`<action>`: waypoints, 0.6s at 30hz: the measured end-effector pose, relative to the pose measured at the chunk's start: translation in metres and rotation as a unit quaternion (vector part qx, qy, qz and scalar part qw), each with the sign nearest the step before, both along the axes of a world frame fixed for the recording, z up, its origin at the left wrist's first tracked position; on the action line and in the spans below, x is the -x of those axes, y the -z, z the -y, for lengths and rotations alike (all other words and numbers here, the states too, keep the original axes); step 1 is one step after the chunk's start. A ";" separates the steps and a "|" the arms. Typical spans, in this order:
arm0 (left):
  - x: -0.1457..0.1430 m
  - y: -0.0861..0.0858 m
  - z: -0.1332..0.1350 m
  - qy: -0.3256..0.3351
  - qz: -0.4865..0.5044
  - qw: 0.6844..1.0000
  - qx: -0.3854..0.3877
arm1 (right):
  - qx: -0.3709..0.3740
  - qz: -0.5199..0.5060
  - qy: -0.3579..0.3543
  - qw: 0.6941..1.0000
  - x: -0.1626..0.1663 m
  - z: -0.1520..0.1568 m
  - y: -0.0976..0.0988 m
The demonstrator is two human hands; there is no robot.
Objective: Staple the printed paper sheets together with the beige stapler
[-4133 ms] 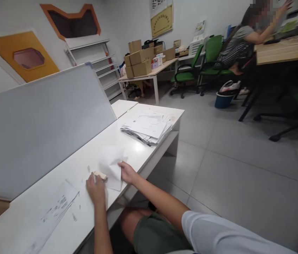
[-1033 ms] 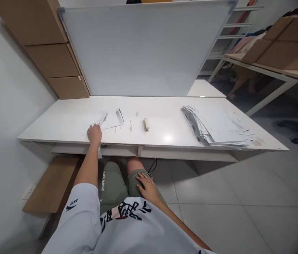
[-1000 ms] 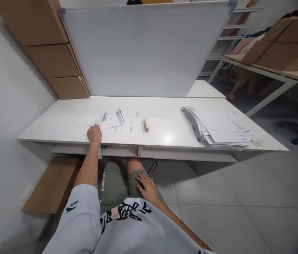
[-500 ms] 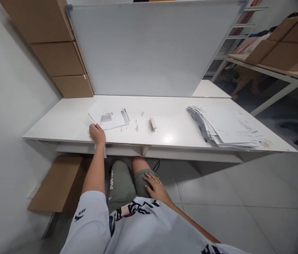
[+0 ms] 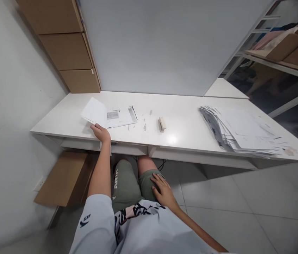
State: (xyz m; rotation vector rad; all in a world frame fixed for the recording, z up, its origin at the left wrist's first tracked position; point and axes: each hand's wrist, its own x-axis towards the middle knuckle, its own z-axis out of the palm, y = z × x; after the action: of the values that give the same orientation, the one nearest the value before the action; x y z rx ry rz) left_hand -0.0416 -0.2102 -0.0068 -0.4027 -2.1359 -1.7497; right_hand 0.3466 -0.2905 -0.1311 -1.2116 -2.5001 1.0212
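Observation:
My left hand [image 5: 100, 133], at the desk's front edge, pinches the lower edge of a white sheet of paper [image 5: 94, 110] and holds it raised. Beside that sheet, on its right, lie papers [image 5: 124, 118] with a printed grey block and a dark strip. Whether the raised sheet is joined to them I cannot tell. My right hand [image 5: 164, 190] rests on my thigh, fingers spread, holding nothing. Right of the printed papers, a cream stapler [image 5: 162, 124] lies on the desk, with small grey scraps [image 5: 145, 126] between.
A thick, uneven stack of papers [image 5: 249, 127] covers the right part of the white desk [image 5: 183, 135]. A whiteboard [image 5: 154, 46] stands along the back, with cardboard boxes [image 5: 66, 51] stacked at its left. Another box [image 5: 61, 178] sits below the desk on the left.
My left hand has turned and lifted the sheet, which now stands up at the left of the printed papers. The right hand stays on my thigh. The view has shifted slightly.

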 end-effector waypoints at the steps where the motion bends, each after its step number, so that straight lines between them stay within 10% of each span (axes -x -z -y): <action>1: 0.000 0.000 0.000 -0.007 0.000 1.000 -0.017 | -0.001 -0.007 0.002 1.000 0.000 0.001 0.001; 6: 0.002 0.001 -0.001 -0.022 0.010 0.998 -0.062 | 0.022 -0.087 0.028 0.996 -0.004 0.001 0.017; 12: 0.000 0.000 0.000 0.012 0.026 0.998 -0.062 | 0.129 -0.219 0.259 0.932 0.019 -0.046 0.024; 18: 0.001 0.001 -0.003 0.062 0.027 0.995 -0.079 | 0.296 -0.217 0.154 0.917 0.112 -0.112 0.005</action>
State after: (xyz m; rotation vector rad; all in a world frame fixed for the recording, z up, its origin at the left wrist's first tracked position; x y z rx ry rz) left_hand -0.0428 -0.2070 -0.0076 -0.4586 -2.0277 -2.0034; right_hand 0.2346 -0.1782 -0.1357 -1.2764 -1.6439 1.7860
